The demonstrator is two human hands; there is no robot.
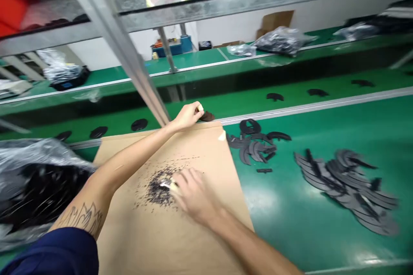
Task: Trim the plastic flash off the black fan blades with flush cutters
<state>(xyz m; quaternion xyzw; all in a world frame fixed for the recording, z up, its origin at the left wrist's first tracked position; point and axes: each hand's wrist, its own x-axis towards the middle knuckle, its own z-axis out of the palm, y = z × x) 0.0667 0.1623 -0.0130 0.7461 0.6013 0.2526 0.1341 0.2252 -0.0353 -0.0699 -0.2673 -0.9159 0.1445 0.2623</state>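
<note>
My left hand (189, 115) reaches to the far edge of the cardboard sheet (129, 240), its fingers pinched at the edge of a dark flat plastic part (207, 116) beside the belt. A pale cover sits on a fingertip. My right hand (192, 191), blurred by motion, is closed low over the cardboard around a small tool with a pale, shiny tip (165, 184); its exact kind is unclear. Just left of it lies a scattered heap of tiny black scraps (158, 191).
Curved black parts (258, 146) lie right of the cardboard, with a larger pile (348, 189) farther right. More dark parts (139, 124) sit spaced along the green belt (238, 101). A plastic bag (41, 189) of black pieces lies left. A metal post (129, 51) rises behind my left arm.
</note>
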